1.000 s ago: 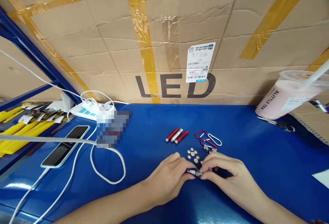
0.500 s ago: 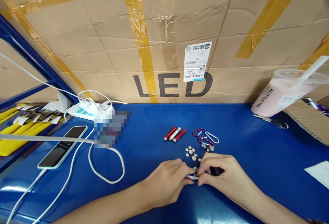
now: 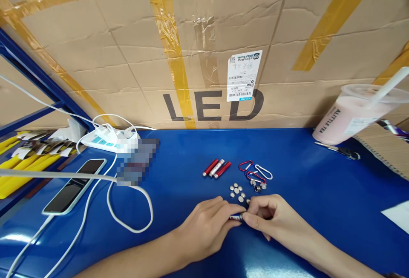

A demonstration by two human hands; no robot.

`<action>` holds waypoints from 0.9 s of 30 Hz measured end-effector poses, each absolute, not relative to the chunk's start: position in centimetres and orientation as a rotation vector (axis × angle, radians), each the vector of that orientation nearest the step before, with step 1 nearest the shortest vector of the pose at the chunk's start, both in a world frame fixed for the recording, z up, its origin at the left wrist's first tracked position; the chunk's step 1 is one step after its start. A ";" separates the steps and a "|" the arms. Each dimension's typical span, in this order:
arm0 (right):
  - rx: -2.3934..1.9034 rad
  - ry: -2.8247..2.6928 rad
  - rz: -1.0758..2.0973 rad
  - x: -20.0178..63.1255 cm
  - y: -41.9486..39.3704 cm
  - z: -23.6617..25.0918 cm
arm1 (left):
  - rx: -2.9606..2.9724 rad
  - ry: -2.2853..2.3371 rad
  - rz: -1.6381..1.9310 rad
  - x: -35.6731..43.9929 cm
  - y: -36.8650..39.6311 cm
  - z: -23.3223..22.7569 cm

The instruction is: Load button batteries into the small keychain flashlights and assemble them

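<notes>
My left hand [image 3: 209, 227] is closed around a small blue keychain flashlight tube [image 3: 235, 217], held sideways with its printed body showing between thumb and fingers. At the tube's right end, my right hand [image 3: 266, 212] is closed in a pinch, its thumb pressed against that end. Whatever sits between the right fingertips is hidden. Just beyond the hands lie several silver button cells [image 3: 236, 190], one partly beside the right fingertips. Small end caps [image 3: 257, 187] sit near the carabiners [image 3: 254, 171], which are red, blue and white. Two red tubes [image 3: 210, 167] flank a silver tube [image 3: 217, 167] farther back.
A cardboard box [image 3: 128, 56] forms the back of the blue table [image 3: 179, 150]. On the left are a phone [image 3: 73, 186], white cables [image 3: 151, 210] and a power strip [image 3: 104, 141]. A drink cup [image 3: 348, 116], keys [image 3: 348, 153] and white paper [image 3: 398, 218] are on the right.
My right fingers have closed in on the tube's end, covering the small silver piece that showed there before. The button cell beside the left fingertips is now out of sight. The view has shifted slightly.
</notes>
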State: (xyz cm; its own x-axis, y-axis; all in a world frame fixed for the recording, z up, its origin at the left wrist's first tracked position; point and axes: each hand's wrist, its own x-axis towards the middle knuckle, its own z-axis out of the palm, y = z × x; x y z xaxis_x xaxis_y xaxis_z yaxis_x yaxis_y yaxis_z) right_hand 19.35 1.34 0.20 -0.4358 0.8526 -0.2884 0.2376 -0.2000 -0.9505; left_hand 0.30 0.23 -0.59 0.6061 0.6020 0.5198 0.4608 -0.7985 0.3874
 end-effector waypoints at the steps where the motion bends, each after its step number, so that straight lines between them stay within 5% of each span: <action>1: -1.278 -1.577 1.684 19.4 1.4 0.2 | 2.595 0.879 0.959 0.3 0.2 -0.5; 6: -1.250 -1.665 1.500 19.3 1.4 0.5 | 2.576 0.919 0.937 0.4 0.3 -0.3; 15: -0.830 -2.054 0.359 20.5 1.4 0.3 | 2.606 0.950 0.899 0.2 0.4 -0.5; 27: -0.787 -2.185 0.253 21.1 0.9 -0.7 | 2.572 0.851 0.810 0.1 0.4 -0.8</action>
